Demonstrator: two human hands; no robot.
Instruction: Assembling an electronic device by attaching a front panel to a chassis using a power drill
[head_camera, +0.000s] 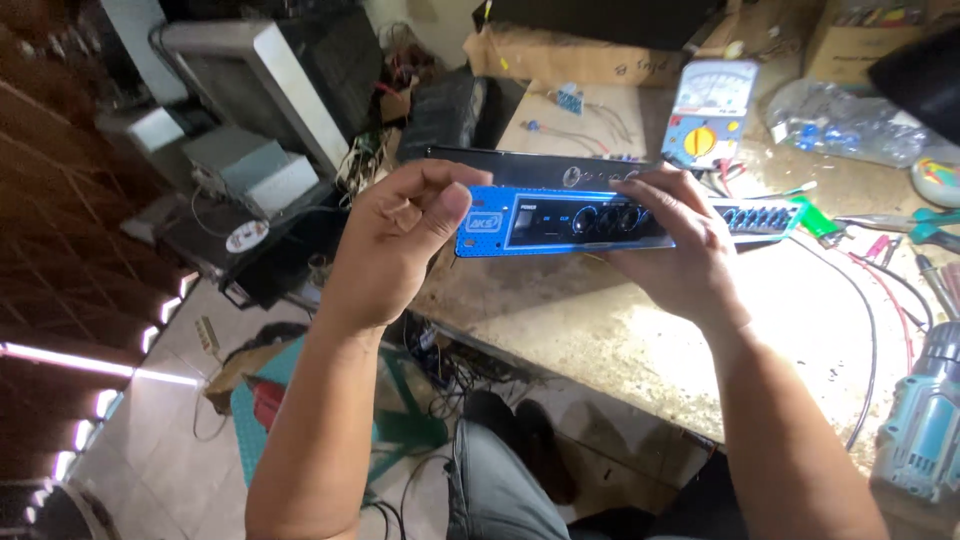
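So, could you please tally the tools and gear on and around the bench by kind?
Blue faceplate, held in left hand and right hand: 1
Multimeter: 1
Cordless drill: 1
Cardboard boxes: 2
Plastic bag: 1
Total: 6

From my feed: left hand (400, 240) covers the blue faceplate's (560, 222) left end, right hand (680, 245) hides its middle underside. Right of the faceplate, cordless drill (920, 440) cut by frame edge. Panel lettering too small to tell.
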